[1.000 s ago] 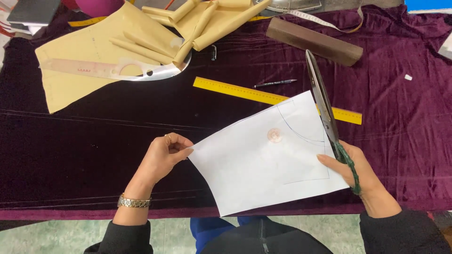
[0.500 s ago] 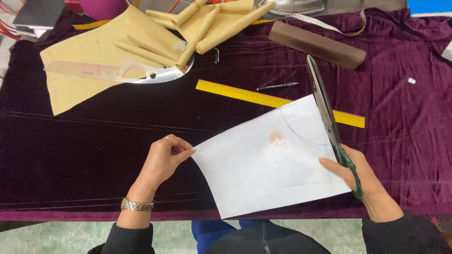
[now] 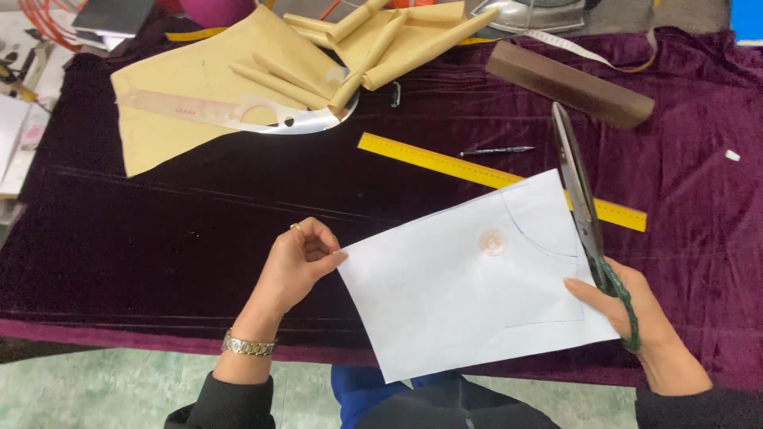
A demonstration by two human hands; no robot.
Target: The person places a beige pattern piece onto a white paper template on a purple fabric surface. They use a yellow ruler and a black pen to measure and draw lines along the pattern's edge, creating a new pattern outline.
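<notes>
Two hands are at work over the wide purple velvet cloth (image 3: 159,238) that covers the table, and that dark spread is the biggest thing in play. On it lies a tan paper pattern (image 3: 183,95) with several rolled tan paper tubes (image 3: 381,56) heaped at its far edge, a clear curved ruler (image 3: 238,111) across them, a brown bar (image 3: 568,83), a yellow straight ruler (image 3: 445,163) and a small pen (image 3: 497,150).

The white paper sheet (image 3: 445,310) is held up above the near edge of the velvet, between the hands. The left hand (image 3: 298,266) pinches its left corner, thumb and fingers closed tight on the paper. The right hand (image 3: 636,318) is wrapped around the green handles of the long scissors (image 3: 580,199), the grip closed on them, with the blades drawn together and lying along the sheet's right edge, beside the pencilled curve.

Risk, as a judgement: a single corner pinch leaves the sheet floppy, so it could sag or twist and carry the blades off the drawn line. Those long blades pass close over the velvet and the yellow ruler; a low stroke could nick the fabric. The heavy scissors could also tear thin paper if it buckles.

Containers: none show anywhere on this table, so there are no contents to tell.
</notes>
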